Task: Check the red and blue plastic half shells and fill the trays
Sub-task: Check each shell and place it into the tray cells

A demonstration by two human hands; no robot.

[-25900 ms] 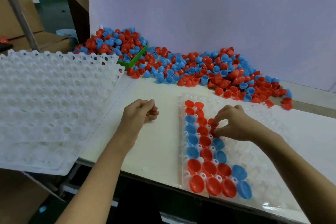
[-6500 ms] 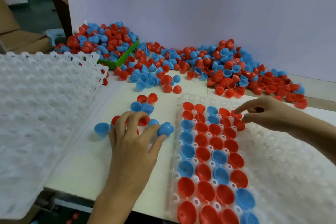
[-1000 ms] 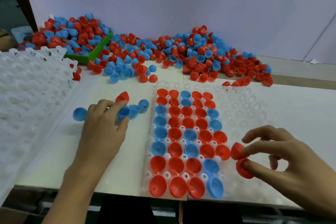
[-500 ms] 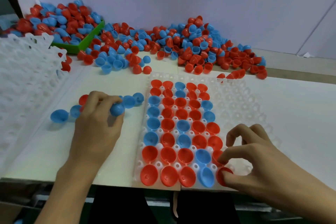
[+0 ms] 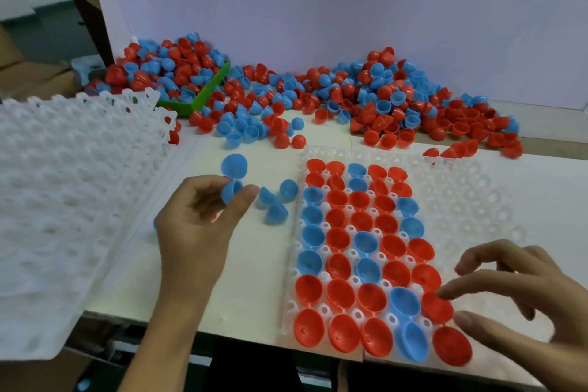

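Head view: since half a second ago, the red plastic half shell [image 5: 451, 345] has been released into the clear plastic tray [image 5: 461, 200], near right, by the now spread-fingered right hand [image 5: 521, 302]; a hinged blue plastic shell pair [image 5: 233, 180] has been lifted, pinched in the left hand [image 5: 203, 219], above the white table [image 5: 254, 264]; a white wall [image 5: 318, 9] stands far.

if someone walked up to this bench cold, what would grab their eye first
Probably the big heap of red and blue half shells along the back wall, spilling out of a green bin. Next, the clear tray in front, its left columns filled with shells. The left hand pinches a joined blue pair; the right hand fingers a red shell in the tray.
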